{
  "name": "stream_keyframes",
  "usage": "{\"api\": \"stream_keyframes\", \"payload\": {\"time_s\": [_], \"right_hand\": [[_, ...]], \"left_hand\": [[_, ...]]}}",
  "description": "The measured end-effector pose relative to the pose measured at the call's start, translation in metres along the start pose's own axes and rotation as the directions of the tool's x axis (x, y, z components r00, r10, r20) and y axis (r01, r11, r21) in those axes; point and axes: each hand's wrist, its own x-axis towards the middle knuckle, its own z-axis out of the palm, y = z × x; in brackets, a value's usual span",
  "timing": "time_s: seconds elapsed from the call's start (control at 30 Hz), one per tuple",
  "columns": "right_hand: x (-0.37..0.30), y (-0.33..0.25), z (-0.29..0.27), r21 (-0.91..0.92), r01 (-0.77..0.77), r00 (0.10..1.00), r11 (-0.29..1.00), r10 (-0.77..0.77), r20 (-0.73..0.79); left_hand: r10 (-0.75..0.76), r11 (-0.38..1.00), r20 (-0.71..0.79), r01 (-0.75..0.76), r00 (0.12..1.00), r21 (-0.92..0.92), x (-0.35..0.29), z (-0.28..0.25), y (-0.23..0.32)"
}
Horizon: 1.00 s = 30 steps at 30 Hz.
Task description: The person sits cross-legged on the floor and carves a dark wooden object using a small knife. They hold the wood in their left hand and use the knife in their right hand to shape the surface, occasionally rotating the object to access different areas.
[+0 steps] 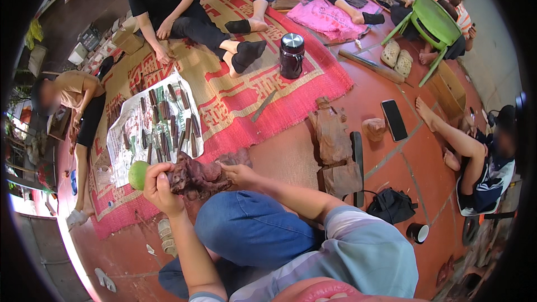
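A dark reddish-brown wood carving (200, 178) with a rough, knobbly surface is held up above my bent knee. My left hand (162, 187) is closed round its left end, with the thumb pointing up. At the carving's right side, my right hand (241, 175) has its fingers pinched together against the wood; whether a small tool is also in them cannot be made out. A round green fruit (139, 175) shows just past my left knuckles. Beyond the carving, a white printed cloth (120, 134) bears several wooden-handled carving tools (163, 111).
A red and tan woven mat (235, 100) carries a dark flask (292, 59) and a flat blade (264, 106). On the tiles at right lie carved wood blocks (331, 134), a phone (395, 120), a black pouch (391, 206) and a cup (418, 232). Several people sit around.
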Motion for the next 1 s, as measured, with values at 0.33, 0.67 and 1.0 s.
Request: {"api": "stream_keyframes", "payload": {"time_s": [0.33,0.67,1.0], "right_hand": [[0.036,0.014,-0.004,0.020,0.071,0.997,0.997,-0.071,0.003],[0.040,0.024,0.001,-0.248,-0.088,0.973,0.965,0.030,-0.230],[-0.022,-0.046,0.016,0.675,-0.052,0.993,0.736,0.108,-0.041]], "left_hand": [[-0.010,1.000,-0.020,0.011,1.000,0.022,0.001,0.004,0.004],[-0.015,1.000,-0.024,0.016,1.000,0.024,0.000,0.000,0.000],[-0.023,0.999,-0.039,0.024,0.999,0.025,-0.003,-0.002,0.001]]}}
